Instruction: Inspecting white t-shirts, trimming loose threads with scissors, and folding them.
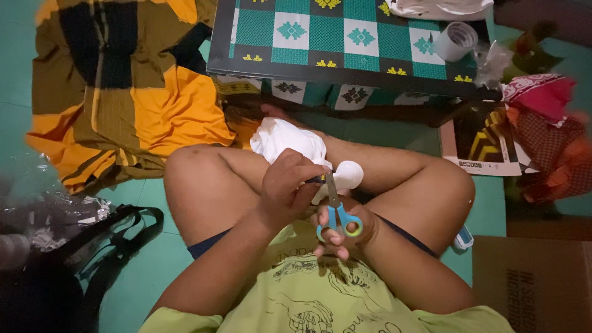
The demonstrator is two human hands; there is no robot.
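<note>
Hands busy over lap: right hand (343,229) fingers through blue-green scissors (336,213) handles, blades up, nipping white stuffed cloth piece (295,145). Left hand (287,185) clamped on same cloth, just above scissors. Green patterned table (320,37) beyond cloth, tape roll (455,41) on it. Orange-brown fabric (123,86) left of table, on floor.

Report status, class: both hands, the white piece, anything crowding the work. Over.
Left hand grips white fabric piece. Right hand works blue-handled scissors, blades at the fabric. Low table just ahead, not touching.
</note>
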